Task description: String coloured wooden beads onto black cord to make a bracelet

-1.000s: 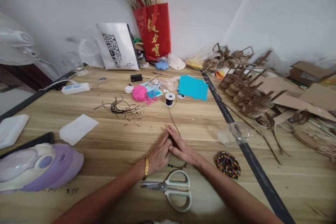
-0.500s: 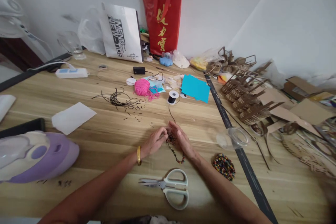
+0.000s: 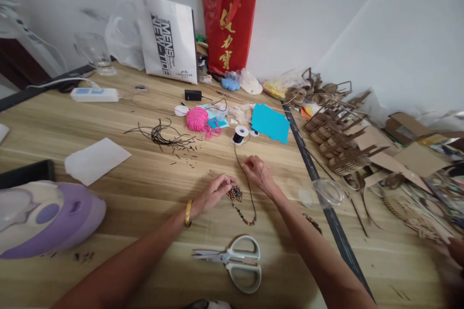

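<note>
My left hand (image 3: 214,192) is closed, its fingertips pressed together at the edge of a small pile of multicoloured beads (image 3: 235,193); what they pinch is too small to make out. Beyond the pile, my right hand (image 3: 258,174) has curled fingers closed on a thin black cord (image 3: 251,198). From a white spool (image 3: 238,137) the cord runs past the right fingertips and loops down to a short string of beads (image 3: 248,222), which curves back to the pile. Scissors (image 3: 232,257) with pale green handles lie nearer me, blades to the left.
A coil of strung beads (image 3: 312,222) is partly hidden by my right forearm. Clear plastic rings (image 3: 329,192) lie to the right. Pink yarn (image 3: 197,119), black cord pieces (image 3: 163,135) and blue sheets (image 3: 270,122) lie farther back. A purple-white appliance (image 3: 54,217) stands left.
My hands were together around the beads and have parted. My right hand moved away and up to the cord, uncovering the bead pile and string. The view has also shifted.
</note>
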Motion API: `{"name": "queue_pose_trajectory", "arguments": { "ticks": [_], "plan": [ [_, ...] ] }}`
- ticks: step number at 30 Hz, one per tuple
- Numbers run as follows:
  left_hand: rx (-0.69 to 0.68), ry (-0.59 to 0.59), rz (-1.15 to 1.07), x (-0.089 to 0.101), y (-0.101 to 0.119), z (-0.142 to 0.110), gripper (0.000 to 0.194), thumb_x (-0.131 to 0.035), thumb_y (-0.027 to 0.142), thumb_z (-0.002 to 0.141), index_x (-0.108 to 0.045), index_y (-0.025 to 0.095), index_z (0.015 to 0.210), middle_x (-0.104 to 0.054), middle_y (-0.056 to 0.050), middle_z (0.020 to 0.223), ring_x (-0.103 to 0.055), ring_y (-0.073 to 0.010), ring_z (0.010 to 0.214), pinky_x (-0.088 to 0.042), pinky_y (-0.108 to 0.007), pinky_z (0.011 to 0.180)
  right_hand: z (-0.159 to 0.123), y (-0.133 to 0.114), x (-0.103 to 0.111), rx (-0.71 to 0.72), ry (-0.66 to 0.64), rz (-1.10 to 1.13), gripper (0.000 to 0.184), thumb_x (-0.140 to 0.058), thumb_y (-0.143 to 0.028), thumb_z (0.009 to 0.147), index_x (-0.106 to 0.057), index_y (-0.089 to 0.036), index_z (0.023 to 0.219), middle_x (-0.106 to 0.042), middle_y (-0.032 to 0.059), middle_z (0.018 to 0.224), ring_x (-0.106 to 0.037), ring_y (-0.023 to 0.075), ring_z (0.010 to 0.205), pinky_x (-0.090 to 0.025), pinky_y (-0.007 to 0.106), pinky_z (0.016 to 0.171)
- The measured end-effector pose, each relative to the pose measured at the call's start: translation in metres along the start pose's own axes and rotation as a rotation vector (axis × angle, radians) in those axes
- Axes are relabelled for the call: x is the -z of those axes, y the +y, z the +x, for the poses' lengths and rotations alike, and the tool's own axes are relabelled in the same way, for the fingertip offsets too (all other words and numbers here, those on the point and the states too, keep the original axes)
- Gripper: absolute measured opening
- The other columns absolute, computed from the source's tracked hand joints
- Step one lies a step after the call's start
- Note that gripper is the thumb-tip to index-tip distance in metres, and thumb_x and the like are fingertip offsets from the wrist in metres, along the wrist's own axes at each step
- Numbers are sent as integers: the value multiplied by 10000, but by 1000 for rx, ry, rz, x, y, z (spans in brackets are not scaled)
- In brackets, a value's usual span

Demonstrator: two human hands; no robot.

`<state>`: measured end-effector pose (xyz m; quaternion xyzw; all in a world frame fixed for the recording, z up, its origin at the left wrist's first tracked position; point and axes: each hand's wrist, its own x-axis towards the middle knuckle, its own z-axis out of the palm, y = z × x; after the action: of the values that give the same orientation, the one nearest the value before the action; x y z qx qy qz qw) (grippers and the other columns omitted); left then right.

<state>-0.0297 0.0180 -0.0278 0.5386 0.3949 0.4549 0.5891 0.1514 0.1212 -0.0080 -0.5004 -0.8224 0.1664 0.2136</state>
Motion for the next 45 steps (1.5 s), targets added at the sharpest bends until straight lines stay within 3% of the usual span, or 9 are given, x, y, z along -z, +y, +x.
{"name": "queue_pose_trajectory", "arguments": {
  "ticks": [6,16,26,30,34,39,45],
  "plan": [
    [7,-9,6,1,2,0,248,-530,404,861,-463,176,792,-590,-121,1150,-562,-242,1116,-407,-389,964,-6,-16,-3,-58,-163,-289,99,-528,-230,846,-596,-173,805,-641,41,817,-582,153,750,-317,239,625],
    [24,-4,5,2,2,2,253,-540,401,859,-472,169,789,-590,-119,1176,-583,-231,1105,-417,-384,955,-54,-17,15,-101,-204,-330,100,-514,-236,864,-583,-191,807,-657,16,815,-579,138,685,-248,244,569],
    [27,-3,-13,1,3,2,245,-550,384,856,-474,165,775,-597,-111,1156,-590,-238,1098,-420,-407,962,-105,-9,30,-108,-268,-231,79,-532,-205,854,-563,-193,783,-639,7,777,-567,131,650,-246,235,555],
    [34,1,-8,1,5,2,239,-539,375,864,-464,166,775,-592,-112,1146,-591,-242,1100,-428,-399,952,-104,-7,31,-92,-224,-140,80,-503,-210,885,-563,-195,835,-624,11,800,-567,132,670,-308,219,572],
    [37,7,-4,1,7,1,235,-540,367,863,-459,168,768,-588,-110,1146,-593,-238,1100,-426,-387,957,-92,-8,27,22,-180,-160,142,-443,-178,922,-581,-208,938,-606,39,924,-576,147,788,-366,219,625],
    [27,14,17,0,8,1,219,-541,359,861,-474,168,776,-598,-106,1130,-595,-244,1094,-425,-398,952,-91,-8,23,125,-270,-228,218,-427,-58,868,-580,-193,944,-592,63,962,-536,170,910,-405,234,715],
    [42,14,-10,0,8,2,241,-561,370,850,-475,162,764,-601,-110,1135,-598,-240,1085,-424,-387,949,-109,-8,31,122,-341,-249,240,-448,-13,799,-573,-178,921,-584,58,946,-529,172,904,-399,243,739]
  ]
}}
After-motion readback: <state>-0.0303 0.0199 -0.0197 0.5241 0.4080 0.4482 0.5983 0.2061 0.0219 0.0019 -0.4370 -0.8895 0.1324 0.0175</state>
